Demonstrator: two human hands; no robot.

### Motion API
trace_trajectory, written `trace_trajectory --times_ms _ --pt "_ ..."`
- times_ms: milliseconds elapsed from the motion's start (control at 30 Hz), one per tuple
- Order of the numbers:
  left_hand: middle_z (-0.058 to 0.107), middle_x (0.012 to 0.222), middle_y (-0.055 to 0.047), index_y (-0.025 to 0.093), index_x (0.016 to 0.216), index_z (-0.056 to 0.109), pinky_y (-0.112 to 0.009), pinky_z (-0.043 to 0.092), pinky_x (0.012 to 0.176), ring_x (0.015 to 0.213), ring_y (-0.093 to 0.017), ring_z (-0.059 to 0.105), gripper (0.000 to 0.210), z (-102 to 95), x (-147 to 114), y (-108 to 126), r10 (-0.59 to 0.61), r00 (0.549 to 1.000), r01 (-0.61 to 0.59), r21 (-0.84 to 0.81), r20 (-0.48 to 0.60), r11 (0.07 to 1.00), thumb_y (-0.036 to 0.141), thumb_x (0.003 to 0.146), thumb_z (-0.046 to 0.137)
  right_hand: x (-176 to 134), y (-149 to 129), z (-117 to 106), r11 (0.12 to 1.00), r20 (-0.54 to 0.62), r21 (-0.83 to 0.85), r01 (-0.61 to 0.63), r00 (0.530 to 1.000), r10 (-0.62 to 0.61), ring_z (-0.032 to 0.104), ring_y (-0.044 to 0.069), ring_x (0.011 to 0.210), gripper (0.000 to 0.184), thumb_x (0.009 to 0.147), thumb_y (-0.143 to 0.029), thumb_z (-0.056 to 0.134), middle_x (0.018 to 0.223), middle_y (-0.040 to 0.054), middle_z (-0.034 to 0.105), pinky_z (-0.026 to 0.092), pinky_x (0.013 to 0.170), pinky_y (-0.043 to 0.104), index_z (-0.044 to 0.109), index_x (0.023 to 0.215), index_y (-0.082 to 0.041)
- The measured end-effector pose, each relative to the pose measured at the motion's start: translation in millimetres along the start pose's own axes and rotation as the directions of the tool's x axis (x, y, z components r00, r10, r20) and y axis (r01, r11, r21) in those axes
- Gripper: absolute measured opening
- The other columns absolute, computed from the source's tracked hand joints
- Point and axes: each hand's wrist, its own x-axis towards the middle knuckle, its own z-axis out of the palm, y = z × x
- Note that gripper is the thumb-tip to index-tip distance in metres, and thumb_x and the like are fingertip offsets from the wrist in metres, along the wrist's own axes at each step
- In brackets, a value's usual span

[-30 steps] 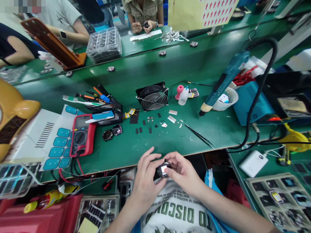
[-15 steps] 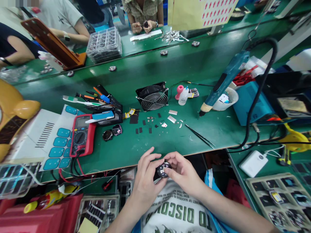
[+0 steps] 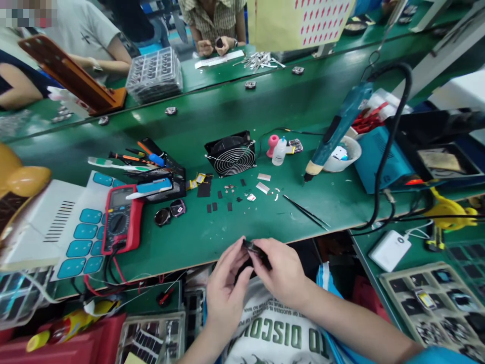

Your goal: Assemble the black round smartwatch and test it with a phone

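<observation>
Tweezers (image 3: 297, 206) lying near the worktop's (image 3: 182, 237) front edge
Right hand (image 3: 282, 270) clamping watch (image 3: 250, 245), now tilting edge-on; left hand's (image 3: 225, 283) fingers curving apart.

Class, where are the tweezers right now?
In the head view, the tweezers lie right of centre on the green bench, near its front edge, between the right hand and the blue tool.

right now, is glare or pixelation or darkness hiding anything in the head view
Head view, upper left corner: a blocky pixel patch covers what lies behind it; head view, far side: a pale sheen lies on the green bench, hiding nothing I can make out; head view, lower middle: the dark device in the right hand is too dark for detail.
</observation>
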Motion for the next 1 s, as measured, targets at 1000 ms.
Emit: trace_trajectory --times_ms 1000 --pt "0.081 0.104 -0.003 0.023 0.114 0.080 -0.020 0.062 0.083 0.090 -0.016 0.078 0.030 -10.5 1 14 -0.132 0.841 0.531 -0.757 0.524 0.379 0.037 0.088 0.083 16 -25 -52 0.958 0.310 0.273 0.084 0.935 -0.170 0.067 0.023 0.103 0.048 0.089 -0.021 0.069 0.117 0.0112 0.070 0.060 0.088 0.037 0.056 0.136 -0.019"
